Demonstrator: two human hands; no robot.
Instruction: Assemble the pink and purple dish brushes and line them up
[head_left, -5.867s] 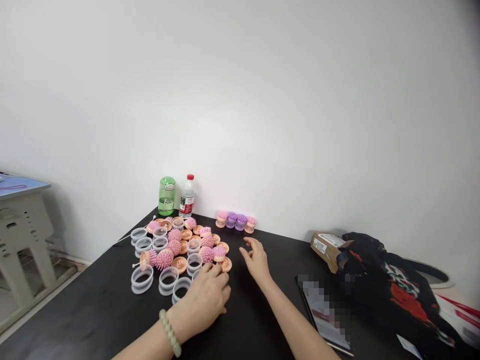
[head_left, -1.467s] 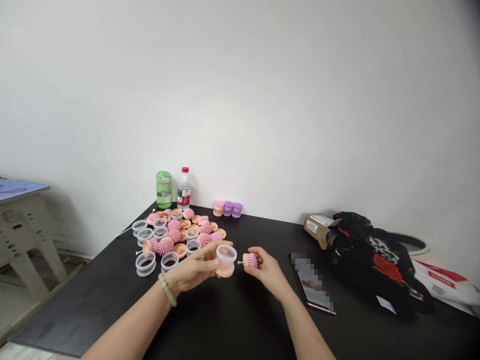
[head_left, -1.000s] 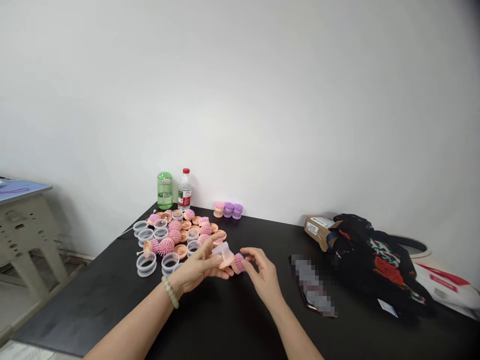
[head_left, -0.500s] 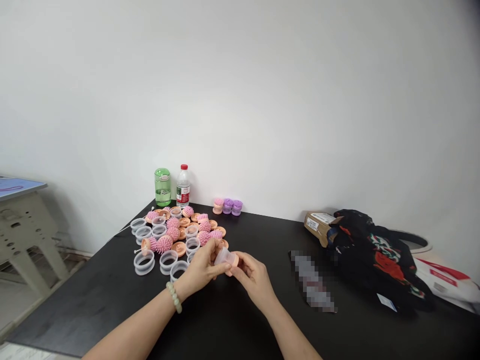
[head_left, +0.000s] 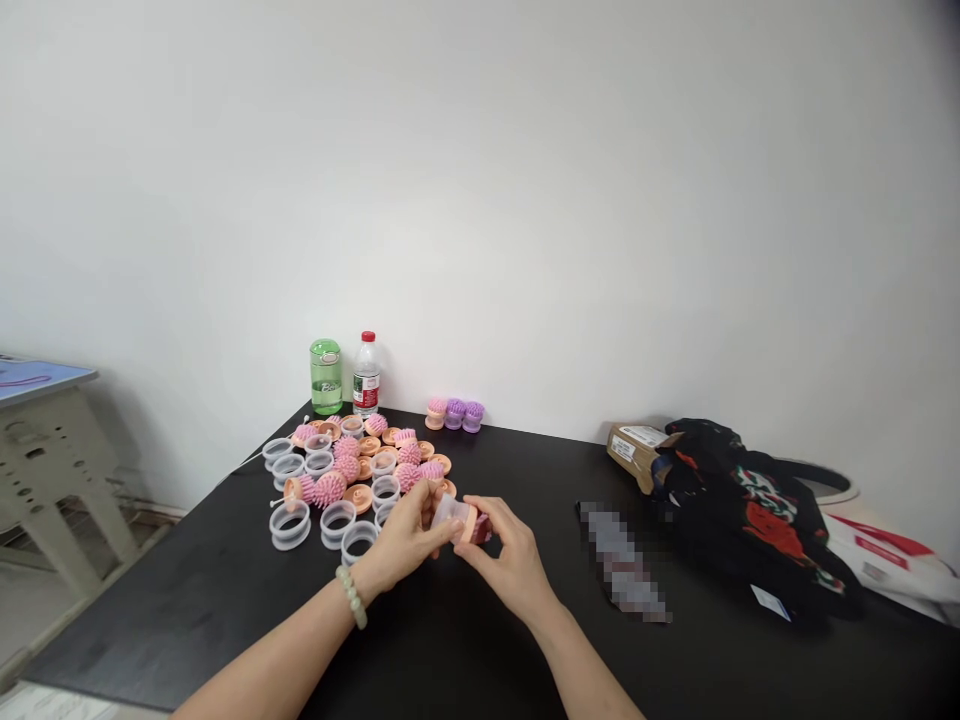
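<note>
Both hands' fingers (head_left: 424, 508) seemingly grip a clear cup (head_left: 448, 512).

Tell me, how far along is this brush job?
Done: three assembled-looking brushes stand by the wall. In hand: the left hand holds a clear cup, the right hand a pink bristle head. Left: loose clear rings, peach bases and pink heads on the black table.
</note>
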